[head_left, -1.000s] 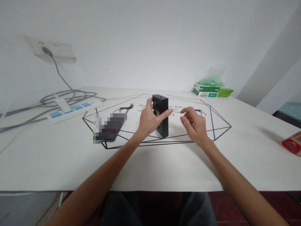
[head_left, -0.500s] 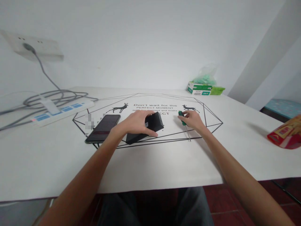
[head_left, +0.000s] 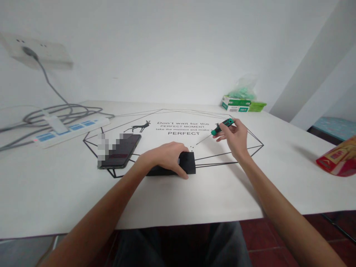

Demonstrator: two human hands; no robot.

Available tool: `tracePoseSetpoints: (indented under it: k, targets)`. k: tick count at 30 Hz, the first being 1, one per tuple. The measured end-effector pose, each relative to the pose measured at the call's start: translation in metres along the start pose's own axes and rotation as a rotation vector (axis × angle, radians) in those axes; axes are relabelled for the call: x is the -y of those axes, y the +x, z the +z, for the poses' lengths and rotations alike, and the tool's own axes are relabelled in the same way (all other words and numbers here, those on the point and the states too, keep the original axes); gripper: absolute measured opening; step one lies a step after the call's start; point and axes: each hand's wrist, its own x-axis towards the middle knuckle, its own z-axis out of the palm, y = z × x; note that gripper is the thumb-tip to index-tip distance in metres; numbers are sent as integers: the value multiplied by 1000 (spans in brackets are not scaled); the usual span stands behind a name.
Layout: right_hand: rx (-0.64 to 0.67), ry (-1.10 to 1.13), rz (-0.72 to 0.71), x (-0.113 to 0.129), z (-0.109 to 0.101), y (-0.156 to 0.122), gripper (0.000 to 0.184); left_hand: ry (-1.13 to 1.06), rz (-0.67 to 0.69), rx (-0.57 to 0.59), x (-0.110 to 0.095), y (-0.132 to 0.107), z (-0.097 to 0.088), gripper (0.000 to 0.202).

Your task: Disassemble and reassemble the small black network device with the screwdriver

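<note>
My left hand (head_left: 170,158) is closed over a black box-shaped device (head_left: 190,163), its thumb on the near side and its fingers on the far side. The device lies on the table, partly hidden under the palm. My right hand (head_left: 236,138) grips a green and black screwdriver (head_left: 222,127) by its handle, raised above the table. Its thin shaft slants down to the left, with the tip near several tiny dark screws (head_left: 191,147) just beyond the device.
Left of my left hand lies a smartphone (head_left: 122,150). A power strip (head_left: 72,132) and coiled grey cable (head_left: 63,109) sit farther left. Green-and-white boxes (head_left: 236,104) stand at the back right, a red packet (head_left: 338,159) at the right edge.
My right hand has lifted the screwdriver off the tabletop and turned it, so its tip now points left. My left hand has moved the black device nearer and laid it flat.
</note>
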Motion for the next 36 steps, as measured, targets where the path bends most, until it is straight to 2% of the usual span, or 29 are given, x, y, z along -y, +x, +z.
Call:
tracePoseSetpoints:
  k: [4,10,22,26,29,32,36]
  targets:
    - [19,-26,-75,-2,5,-6,33,2,24,41,-1,2,2,69]
    - [47,-109,-106,-5,8,-11,33,12,13,54,0,3,2,71]
    - [70,-153,-128,-11,10,-13,32,10,19,49,-3,3,1,68]
    - [68,-142,-129,-11,10,-12,31,-19,26,15,1,3,3,70]
    - [46,-104,-130,-8,10,-11,31,-83,53,-48,10,5,7,58]
    - [7,-33,-116,-3,9,-10,32,-115,64,-208,19,12,11,40]
    - [-16,63,-69,8,9,-11,31,-82,-91,-429,22,22,18,32]
